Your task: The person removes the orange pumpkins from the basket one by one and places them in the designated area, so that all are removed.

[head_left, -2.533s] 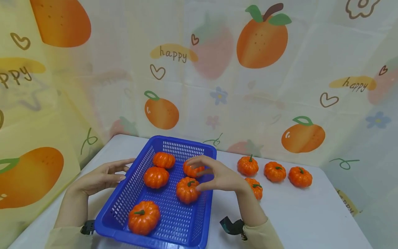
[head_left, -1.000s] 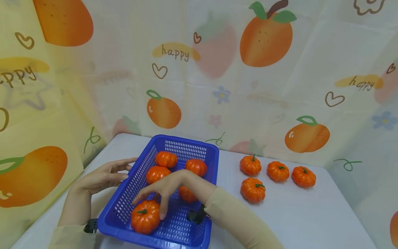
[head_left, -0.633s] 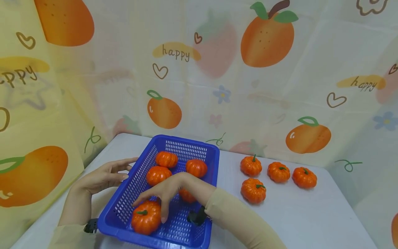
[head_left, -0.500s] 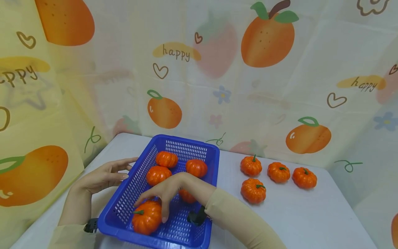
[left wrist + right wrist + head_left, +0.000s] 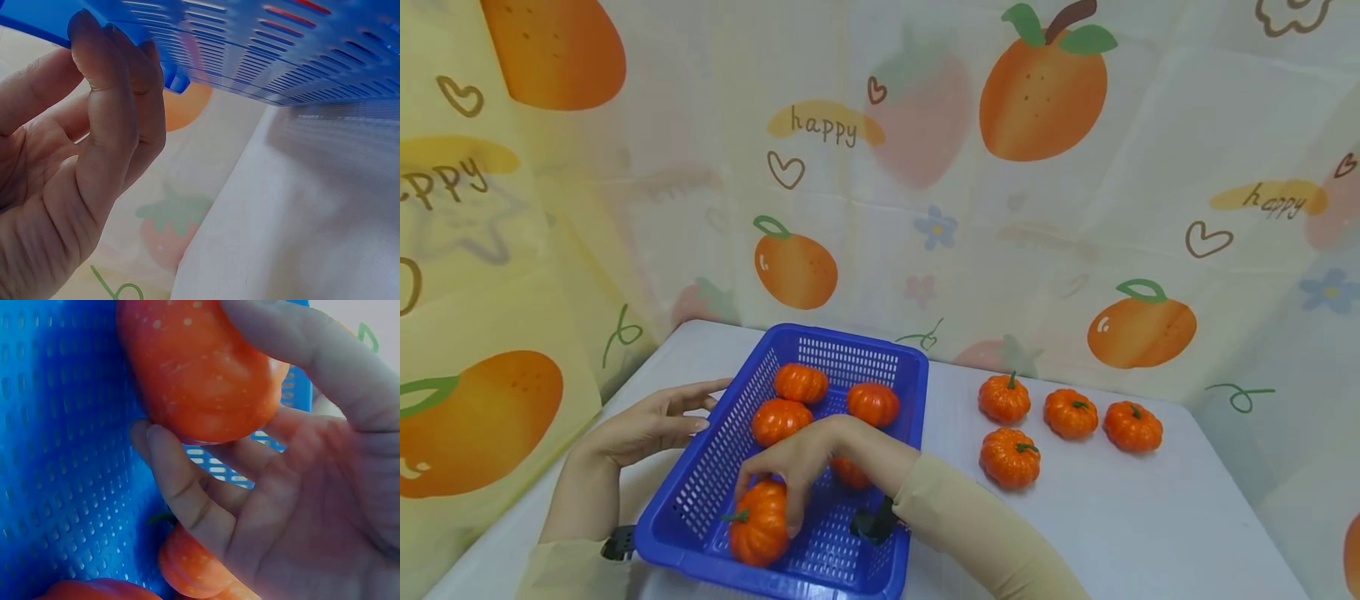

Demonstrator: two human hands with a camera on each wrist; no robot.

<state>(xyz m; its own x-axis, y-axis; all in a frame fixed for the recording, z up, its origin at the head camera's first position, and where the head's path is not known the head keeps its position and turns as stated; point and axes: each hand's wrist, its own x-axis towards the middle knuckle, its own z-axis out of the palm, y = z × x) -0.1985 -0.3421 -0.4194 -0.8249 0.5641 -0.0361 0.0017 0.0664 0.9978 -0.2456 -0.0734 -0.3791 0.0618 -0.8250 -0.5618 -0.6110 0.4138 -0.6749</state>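
My right hand (image 5: 797,462) reaches into a blue plastic basket (image 5: 696,493) and grips a small orange pumpkin (image 5: 763,529) at its near end. Thumb and fingers lie on opposite sides of this pumpkin, which is tilted with its green stem pointing left. The right wrist view shows the curled fingers (image 5: 194,506) against the pumpkin's side. My left hand (image 5: 651,425) is at the basket's left side, its bent fingers (image 5: 106,106) touching near the rim. Several more pumpkins (image 5: 781,422) lie farther back in the basket; one pumpkin (image 5: 850,473) is partly hidden by my right wrist.
Right of the basket, several pumpkins stand on the white table (image 5: 1120,508): a front pumpkin (image 5: 1010,458) and a row behind, including a far-right pumpkin (image 5: 1132,427). A fruit-printed curtain (image 5: 880,208) hangs behind the table and along its left side.
My right hand has moved from the basket's right side to the near pumpkin and taken hold of it. That pumpkin has tipped, its stem now leftward, and shifted slightly right. The left hand has stayed put.
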